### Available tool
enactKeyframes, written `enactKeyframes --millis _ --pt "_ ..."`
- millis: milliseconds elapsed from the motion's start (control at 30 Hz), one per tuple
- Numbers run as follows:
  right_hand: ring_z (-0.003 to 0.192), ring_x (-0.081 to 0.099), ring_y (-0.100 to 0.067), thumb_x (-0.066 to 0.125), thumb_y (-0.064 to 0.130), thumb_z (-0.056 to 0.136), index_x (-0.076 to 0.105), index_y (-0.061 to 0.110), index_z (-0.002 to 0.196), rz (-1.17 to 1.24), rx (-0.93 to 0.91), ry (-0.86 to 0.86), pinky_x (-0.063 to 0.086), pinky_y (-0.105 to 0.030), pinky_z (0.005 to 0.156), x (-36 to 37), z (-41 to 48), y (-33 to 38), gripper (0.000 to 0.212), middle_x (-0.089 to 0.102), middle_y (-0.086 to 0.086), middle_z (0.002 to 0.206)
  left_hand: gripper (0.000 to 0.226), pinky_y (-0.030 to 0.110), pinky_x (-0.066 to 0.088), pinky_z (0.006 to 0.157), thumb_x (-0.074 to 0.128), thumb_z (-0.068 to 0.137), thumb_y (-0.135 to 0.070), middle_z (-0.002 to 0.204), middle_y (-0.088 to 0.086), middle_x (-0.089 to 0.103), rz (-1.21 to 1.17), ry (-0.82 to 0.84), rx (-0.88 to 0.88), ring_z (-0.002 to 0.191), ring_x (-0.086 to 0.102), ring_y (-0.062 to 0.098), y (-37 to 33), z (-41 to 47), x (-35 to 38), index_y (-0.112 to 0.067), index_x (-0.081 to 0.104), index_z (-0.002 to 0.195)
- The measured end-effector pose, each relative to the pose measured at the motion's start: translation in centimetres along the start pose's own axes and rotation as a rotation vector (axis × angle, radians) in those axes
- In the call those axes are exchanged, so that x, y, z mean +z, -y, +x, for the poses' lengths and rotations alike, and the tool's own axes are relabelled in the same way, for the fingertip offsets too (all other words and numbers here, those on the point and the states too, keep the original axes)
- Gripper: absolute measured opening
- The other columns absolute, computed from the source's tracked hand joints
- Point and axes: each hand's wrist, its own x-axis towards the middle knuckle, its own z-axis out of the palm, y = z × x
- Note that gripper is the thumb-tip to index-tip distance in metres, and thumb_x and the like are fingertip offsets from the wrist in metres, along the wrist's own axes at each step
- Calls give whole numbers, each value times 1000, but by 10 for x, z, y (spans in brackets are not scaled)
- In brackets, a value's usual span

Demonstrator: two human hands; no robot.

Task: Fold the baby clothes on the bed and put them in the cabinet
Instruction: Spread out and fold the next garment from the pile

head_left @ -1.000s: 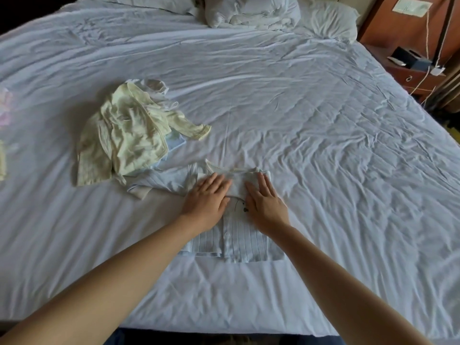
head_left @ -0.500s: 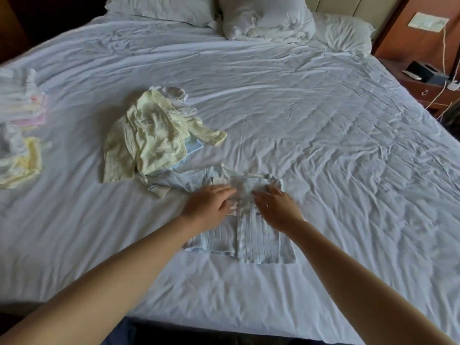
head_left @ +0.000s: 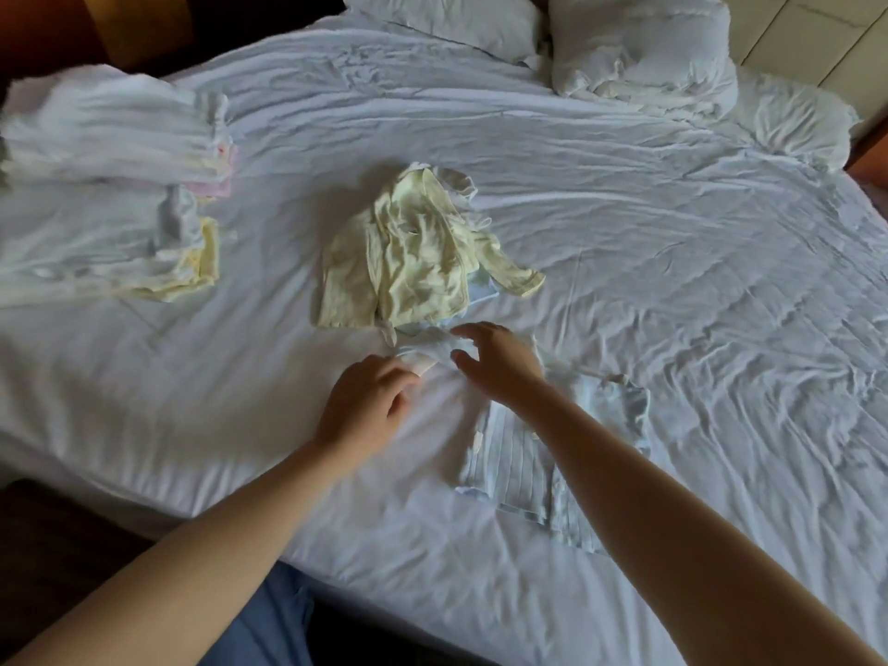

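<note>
Two bare hands work on the near part of the bed (head_left: 672, 290), which has a wrinkled white sheet. I take the heap of pale yellow baby clothes (head_left: 408, 252) in the middle of the bed as my mark.

Just in front of this heap, toward the person and a little to the right, the striped baby shirt (head_left: 509, 463) lies flat on the sheet; it is light blue. One sleeve (head_left: 435, 348) of it stretches out toward the heap and almost reaches its near edge.

The left hand (head_left: 365, 406) is in front of the heap with its fingers curled, and it pinches the cuff at the end of this sleeve. The right hand (head_left: 499, 365) is beside it, over the sleeve. Its fingers are spread and only a little bent, and it grips nothing. I cannot tell whether its fingertips touch the cloth. The right forearm crosses over the body of the shirt.

Far to the left of the heap is a stack of folded white clothes (head_left: 120, 137), and in front of that a second stack with yellow edges (head_left: 187, 262). Behind the heap, at the head of the bed, are pillows (head_left: 442, 21) and a bundled duvet (head_left: 639, 55).
</note>
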Motion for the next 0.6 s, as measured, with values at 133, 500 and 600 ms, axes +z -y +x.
enactKeyframes --millis 133,500,600 --pt "124 50 -25 59 41 91 50 21 139 41 97 34 47 -39 97 24 20 13 52 52 -6 137 25 38 49 74 55 78 -12 98 -8 67 -46 -40 -23 88 60 21 2 -1 4 -21 70 95" --pt "80 56 -14 74 19 78 62 11 99 317 253 -135 38 -24 65 15 6 12 25 59 6 86 42 36 46 77 37 96 -42 91 1 67 -107 -43 -97 87 61 27 -4 5 -4 -20 67 116" --pt "80 59 -13 75 6 72 64 13 95 428 225 -140 40 -22 65 8 -9 9 26 61 6 85 46 33 45 88 36 100 -51 113 -2 69 -439 36 -361 107 61 15 -24 17 -13 -20 64 118"
